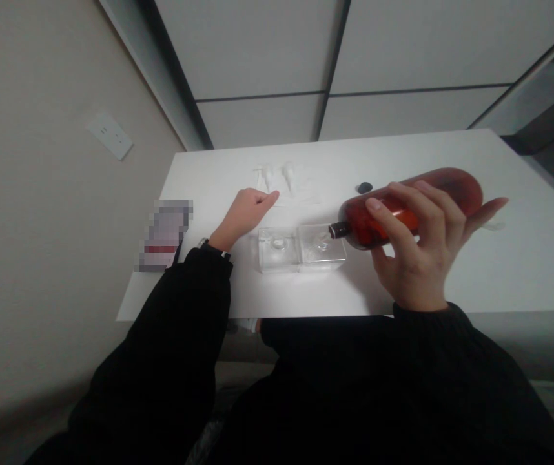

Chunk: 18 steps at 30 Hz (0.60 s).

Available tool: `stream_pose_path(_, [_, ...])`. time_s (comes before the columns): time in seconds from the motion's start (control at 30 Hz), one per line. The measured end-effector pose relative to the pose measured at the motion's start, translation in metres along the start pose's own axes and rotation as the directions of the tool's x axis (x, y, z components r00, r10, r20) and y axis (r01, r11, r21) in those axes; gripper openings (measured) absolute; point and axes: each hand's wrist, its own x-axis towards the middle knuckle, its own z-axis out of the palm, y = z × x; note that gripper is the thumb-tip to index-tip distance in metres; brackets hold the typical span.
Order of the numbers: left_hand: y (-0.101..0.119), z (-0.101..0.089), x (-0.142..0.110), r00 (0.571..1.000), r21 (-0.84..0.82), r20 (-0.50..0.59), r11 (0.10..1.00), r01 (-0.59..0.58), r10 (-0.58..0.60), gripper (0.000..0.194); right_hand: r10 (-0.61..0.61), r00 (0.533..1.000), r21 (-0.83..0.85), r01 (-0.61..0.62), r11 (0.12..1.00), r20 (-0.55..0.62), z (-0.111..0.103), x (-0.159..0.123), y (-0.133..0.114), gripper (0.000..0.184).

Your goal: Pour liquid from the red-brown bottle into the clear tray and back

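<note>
My right hand grips a large amber-red bottle, tipped on its side with its dark neck pointing left over the right of two small clear square bottles. The other clear bottle stands touching it on the left. My left hand rests on the white table just behind the left clear bottle, fingers loosely curled, holding nothing I can see. Two white pump tops lie further back.
A small dark cap lies on the table behind the amber bottle's neck. A blurred-out item sits at the table's left edge. A wall with a socket runs along the left.
</note>
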Motion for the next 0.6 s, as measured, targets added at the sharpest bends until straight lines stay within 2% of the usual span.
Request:
stream_pose_path(0.23, [-0.0005,0.0003,0.0003,1.000,-0.008,0.002,1.000,0.001,-0.001,0.052,-0.025,0.999,-0.050,0.022,0.998,-0.046,0.0028,0.0018,-0.0007,0.062])
stream_pose_path(0.43, [-0.0007,0.0004,0.0010,1.000,-0.004,0.001,1.000,-0.004,0.004,0.053,-0.006,1.000,-0.052,0.007,0.999,0.007,-0.0012,0.0033,-0.0023,0.064])
stream_pose_path(0.6, [-0.0010,0.0004,0.0014,1.000,0.002,0.000,1.000,-0.013,0.013,0.052,-0.031,0.998,-0.067,0.027,0.997,-0.052,0.0019,0.0017,-0.0005,0.056])
